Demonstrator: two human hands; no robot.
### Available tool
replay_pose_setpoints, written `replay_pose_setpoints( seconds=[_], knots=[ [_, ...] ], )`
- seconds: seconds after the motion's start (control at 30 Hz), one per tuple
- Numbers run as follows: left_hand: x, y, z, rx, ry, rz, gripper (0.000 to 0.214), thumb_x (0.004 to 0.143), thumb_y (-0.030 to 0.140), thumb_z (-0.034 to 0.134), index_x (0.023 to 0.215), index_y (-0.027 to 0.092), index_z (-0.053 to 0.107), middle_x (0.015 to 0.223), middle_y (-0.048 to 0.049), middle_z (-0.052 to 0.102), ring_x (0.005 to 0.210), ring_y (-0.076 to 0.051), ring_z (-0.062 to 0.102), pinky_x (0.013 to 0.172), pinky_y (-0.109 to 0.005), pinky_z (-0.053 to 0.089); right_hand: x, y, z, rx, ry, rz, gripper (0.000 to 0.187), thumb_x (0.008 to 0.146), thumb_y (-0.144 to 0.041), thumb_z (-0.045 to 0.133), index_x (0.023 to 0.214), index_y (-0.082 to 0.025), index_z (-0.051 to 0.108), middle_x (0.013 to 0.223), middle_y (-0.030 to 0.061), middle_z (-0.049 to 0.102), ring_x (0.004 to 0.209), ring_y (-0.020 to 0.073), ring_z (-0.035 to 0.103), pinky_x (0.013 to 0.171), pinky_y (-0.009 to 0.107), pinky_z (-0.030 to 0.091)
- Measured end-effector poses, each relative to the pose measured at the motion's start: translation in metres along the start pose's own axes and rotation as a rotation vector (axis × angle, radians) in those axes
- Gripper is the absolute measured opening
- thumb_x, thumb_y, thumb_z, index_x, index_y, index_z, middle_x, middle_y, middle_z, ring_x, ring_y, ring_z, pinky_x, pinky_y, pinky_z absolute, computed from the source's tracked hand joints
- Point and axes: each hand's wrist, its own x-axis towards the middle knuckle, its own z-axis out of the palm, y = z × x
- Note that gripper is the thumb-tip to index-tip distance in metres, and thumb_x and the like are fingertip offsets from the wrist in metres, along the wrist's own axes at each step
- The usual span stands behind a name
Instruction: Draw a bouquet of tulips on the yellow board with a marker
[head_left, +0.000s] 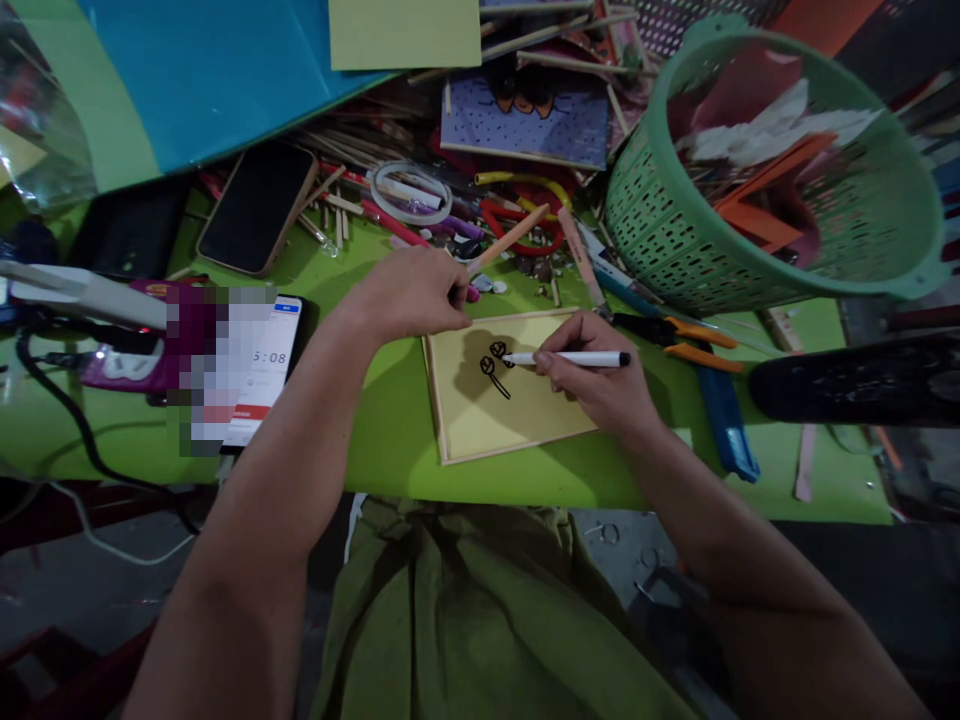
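A yellow card [540, 400] framed with thin wooden strips lies on the green table. On it, small round flower-like shapes and a stem are drawn in black. Between the thumb and fingers of my right hand [592, 370] is a white marker [577, 358]; its tip meets the drawing and its black end points right. My left hand [416, 290] rests at the card's upper left corner with the fingers curled in. What those fingers hold, if anything, is hidden. Just beyond them lies a flat wooden stick [514, 238].
A green perforated basket [660, 220] of paper scraps stands at the back right. Orange-handled pliers [697, 340] and a blue cutter [727, 420] lie right of the card. Phones [256, 210] and a purple power strip [131, 360] with cables are at left. Sticks and pens crowd the back.
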Motion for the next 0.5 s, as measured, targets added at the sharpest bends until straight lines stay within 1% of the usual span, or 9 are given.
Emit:
replay_pose_setpoints(
  seconds=[0.1, 0.3, 0.5],
  knots=[
    [0.0004, -0.0014, 0.0009, -0.008, -0.003, 0.003, 0.025, 0.081, 0.038, 0.069, 0.094, 0.021, 0.081, 0.096, -0.0073, 0.083, 0.087, -0.024, 0.073, 0.080, -0.034, 0.051, -0.0005, 0.0006, 0.0012, 0.008, 0.006, -0.010, 0.031, 0.080, -0.038, 0.086, 0.077, -0.024, 0.059, 0.060, -0.0061, 0.059, 0.050, 0.0094, 0.045, 0.046, 0.025, 0.036],
    [0.0019, -0.0047, 0.0032, -0.011, 0.007, 0.013, 0.026, 0.081, 0.041, 0.070, 0.096, 0.023, 0.082, 0.088, -0.0045, 0.081, 0.090, -0.025, 0.073, 0.085, -0.034, 0.051, 0.0000, -0.0002, 0.0026, 0.031, 0.029, -0.004, 0.031, 0.077, -0.039, 0.087, 0.076, -0.024, 0.060, 0.059, -0.0063, 0.059, 0.049, 0.0095, 0.046, 0.045, 0.025, 0.035],
    [0.0010, -0.0016, 0.0011, -0.012, -0.003, -0.013, 0.027, 0.081, 0.040, 0.070, 0.098, 0.023, 0.083, 0.094, -0.0059, 0.082, 0.092, -0.027, 0.074, 0.088, -0.035, 0.051, -0.0002, -0.0009, 0.0023, 0.027, 0.034, 0.003, 0.032, 0.077, -0.039, 0.087, 0.075, -0.024, 0.060, 0.058, -0.0063, 0.058, 0.048, 0.0094, 0.045, 0.045, 0.025, 0.035]
  ],
)
